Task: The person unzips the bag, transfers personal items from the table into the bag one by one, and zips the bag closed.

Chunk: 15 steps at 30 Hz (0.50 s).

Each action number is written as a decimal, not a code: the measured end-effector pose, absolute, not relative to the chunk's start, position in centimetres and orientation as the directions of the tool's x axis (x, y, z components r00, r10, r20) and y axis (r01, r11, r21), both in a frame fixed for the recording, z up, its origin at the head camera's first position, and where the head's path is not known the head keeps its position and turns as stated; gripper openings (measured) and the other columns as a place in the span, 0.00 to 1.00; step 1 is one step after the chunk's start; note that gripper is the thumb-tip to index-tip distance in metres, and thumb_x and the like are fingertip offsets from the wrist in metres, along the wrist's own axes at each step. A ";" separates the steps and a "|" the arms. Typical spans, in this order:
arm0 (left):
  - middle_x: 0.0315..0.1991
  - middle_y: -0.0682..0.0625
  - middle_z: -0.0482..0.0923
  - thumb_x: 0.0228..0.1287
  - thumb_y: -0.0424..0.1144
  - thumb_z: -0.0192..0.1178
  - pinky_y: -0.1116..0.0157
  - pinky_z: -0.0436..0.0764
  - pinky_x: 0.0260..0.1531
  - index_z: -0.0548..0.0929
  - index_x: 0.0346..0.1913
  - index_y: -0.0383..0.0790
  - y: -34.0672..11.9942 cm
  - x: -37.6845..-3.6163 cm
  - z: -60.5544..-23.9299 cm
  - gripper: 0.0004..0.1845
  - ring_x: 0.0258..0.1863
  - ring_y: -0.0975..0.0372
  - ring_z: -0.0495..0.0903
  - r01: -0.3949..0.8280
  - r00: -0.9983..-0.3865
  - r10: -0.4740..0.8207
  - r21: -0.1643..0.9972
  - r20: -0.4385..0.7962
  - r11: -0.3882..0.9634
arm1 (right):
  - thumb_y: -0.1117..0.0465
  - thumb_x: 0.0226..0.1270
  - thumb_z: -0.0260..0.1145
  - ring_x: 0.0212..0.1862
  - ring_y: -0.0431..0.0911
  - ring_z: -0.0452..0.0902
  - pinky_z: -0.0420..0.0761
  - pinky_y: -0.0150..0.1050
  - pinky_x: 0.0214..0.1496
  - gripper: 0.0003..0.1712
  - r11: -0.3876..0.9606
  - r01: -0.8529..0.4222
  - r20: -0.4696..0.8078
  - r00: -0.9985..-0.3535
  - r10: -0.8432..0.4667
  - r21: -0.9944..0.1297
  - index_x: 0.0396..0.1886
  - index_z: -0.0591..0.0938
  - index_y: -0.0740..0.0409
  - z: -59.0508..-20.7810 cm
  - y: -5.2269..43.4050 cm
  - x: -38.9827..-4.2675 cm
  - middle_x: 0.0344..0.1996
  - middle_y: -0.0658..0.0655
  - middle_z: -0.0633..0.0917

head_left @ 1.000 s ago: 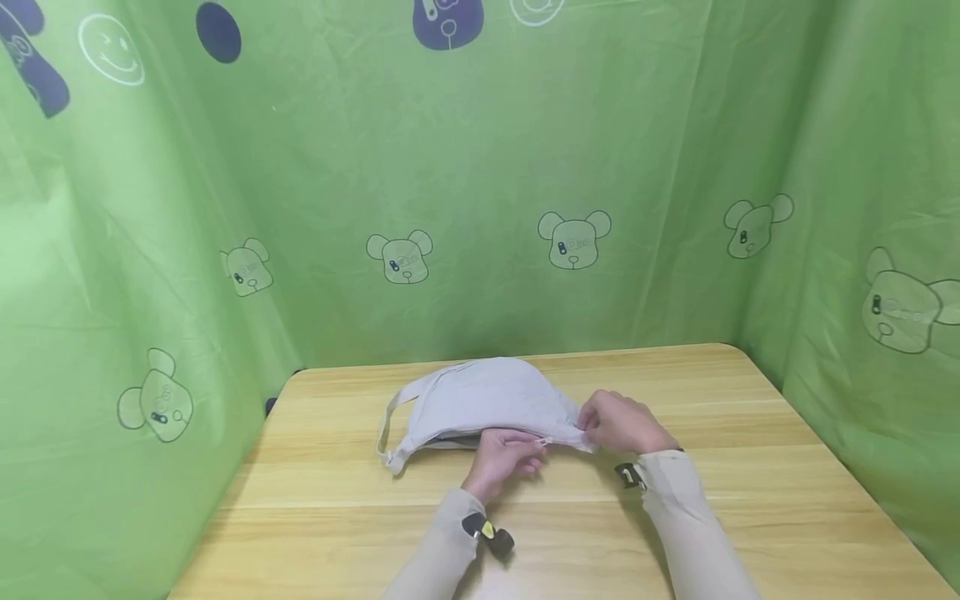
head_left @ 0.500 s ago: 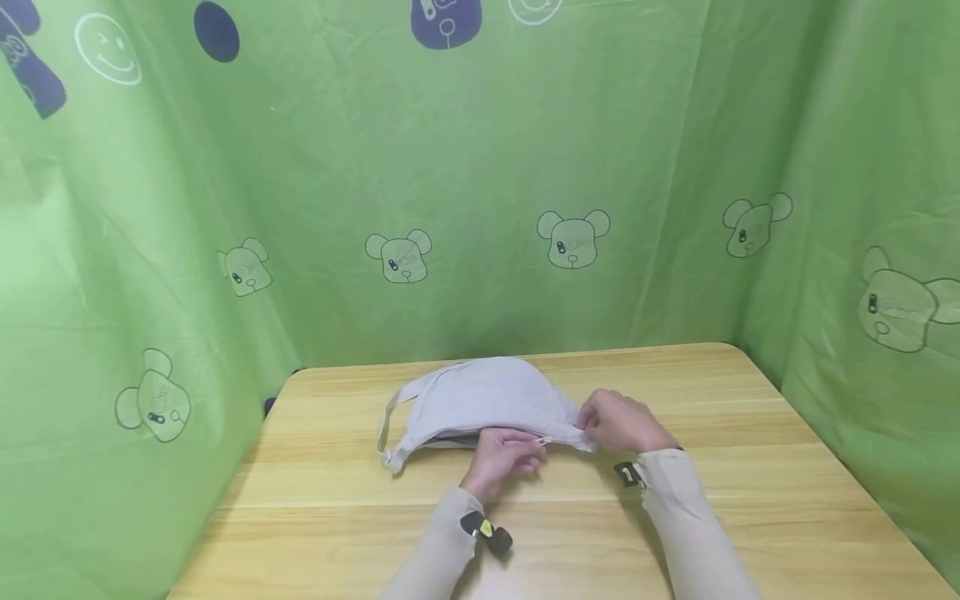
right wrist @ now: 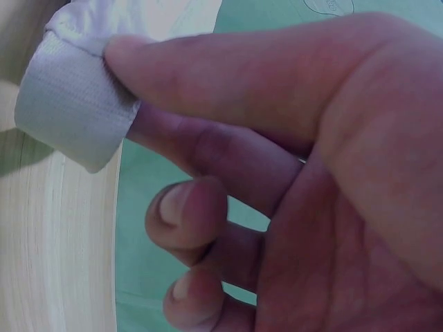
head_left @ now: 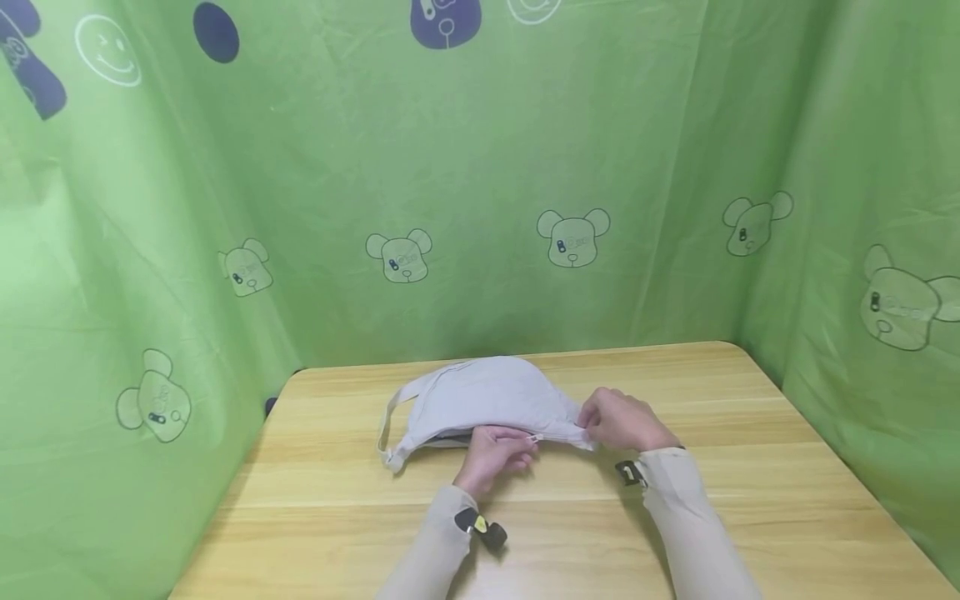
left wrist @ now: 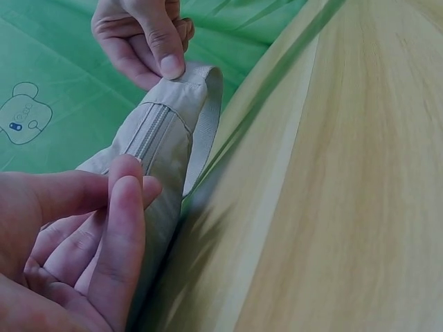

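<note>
A pale grey fabric shoulder bag (head_left: 487, 396) lies on the table with its zipped edge toward me. Its zipper stands partly open to the left of my left hand (head_left: 493, 457), showing a dark gap. Thumb and forefinger of that hand pinch the zipper pull (head_left: 534, 438) at the front edge. Closed zipper teeth (left wrist: 151, 135) run from those fingers toward the bag's end in the left wrist view. My right hand (head_left: 621, 420) pinches the bag's right end, where the strap (right wrist: 76, 104) folds over. In the right wrist view its other fingers curl loosely below.
The wooden table (head_left: 712, 517) carries the bag near its far edge. A green curtain (head_left: 480, 167) with bear prints hangs behind and on both sides. The bag's strap loop (head_left: 386, 425) lies at its left end. A small wrist camera (head_left: 483, 529) sits on the left sleeve.
My left hand has slid slightly left along the bag's edge with the zipper pull, and a little more of the zipper is closed behind it. My right hand keeps its place at the bag's end.
</note>
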<state>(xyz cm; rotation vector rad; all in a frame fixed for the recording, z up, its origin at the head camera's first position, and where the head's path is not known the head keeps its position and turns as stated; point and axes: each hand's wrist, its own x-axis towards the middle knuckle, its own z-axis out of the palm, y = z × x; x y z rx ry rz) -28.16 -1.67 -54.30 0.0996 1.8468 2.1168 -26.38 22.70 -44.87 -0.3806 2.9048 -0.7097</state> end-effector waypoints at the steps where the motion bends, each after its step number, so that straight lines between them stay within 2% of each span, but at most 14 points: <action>1: 0.37 0.35 0.90 0.57 0.29 0.72 0.70 0.86 0.25 0.89 0.43 0.26 -1.7 -28.2 -54.3 0.11 0.22 0.65 0.86 -0.199 -0.943 0.290 0.974 -0.161 -0.106 | 0.65 0.53 0.76 0.39 0.46 0.84 0.84 0.52 0.45 0.12 0.857 -0.214 -0.062 -0.960 -0.274 -0.469 0.40 0.91 0.54 -44.8 22.7 -26.4 0.40 0.55 0.92; 15: 0.35 0.37 0.90 0.58 0.30 0.72 0.70 0.86 0.26 0.89 0.43 0.27 -2.4 -28.4 -54.1 0.11 0.23 0.66 0.86 -0.203 -0.944 0.282 0.976 -0.172 -0.082 | 0.65 0.54 0.76 0.40 0.46 0.84 0.83 0.52 0.44 0.11 0.854 -0.219 -0.062 -0.958 -0.280 -0.472 0.39 0.91 0.54 -44.7 22.8 -26.5 0.40 0.54 0.92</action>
